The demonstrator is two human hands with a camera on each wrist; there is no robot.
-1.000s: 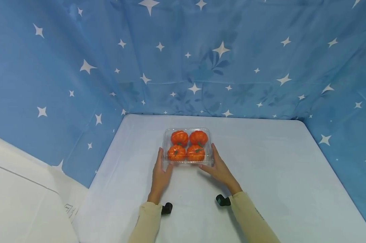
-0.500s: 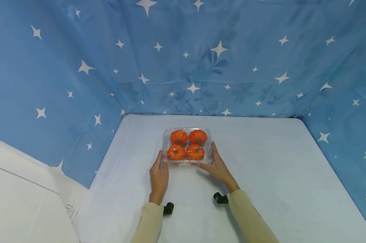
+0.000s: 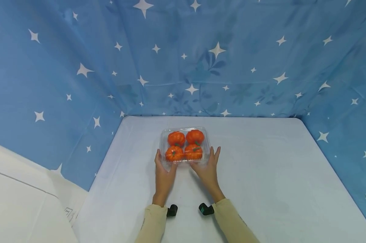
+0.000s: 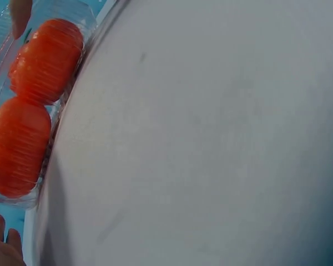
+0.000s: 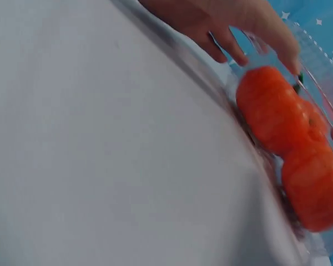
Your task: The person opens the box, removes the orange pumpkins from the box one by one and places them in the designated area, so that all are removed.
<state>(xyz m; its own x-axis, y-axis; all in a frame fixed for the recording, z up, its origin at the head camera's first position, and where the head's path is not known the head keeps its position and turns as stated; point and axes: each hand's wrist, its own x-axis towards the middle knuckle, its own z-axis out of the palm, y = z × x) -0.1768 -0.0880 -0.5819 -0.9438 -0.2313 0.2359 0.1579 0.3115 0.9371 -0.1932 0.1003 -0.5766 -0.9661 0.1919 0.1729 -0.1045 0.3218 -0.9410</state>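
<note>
Clear box (image 3: 184,147) of four pumpkins (image 3: 184,146) (lid shut), long axis left-right

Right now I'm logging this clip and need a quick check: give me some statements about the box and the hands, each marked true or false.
1. The clear plastic box holds four orange pumpkins. True.
2. The left hand is at the box's near left corner. True.
3. The right hand rests flat on the table, far from the box. False: it is at the box's near right corner.
4. The box stands on a red cloth. False: it is on a pale table.
5. The backdrop is blue with white stars. True.
</note>
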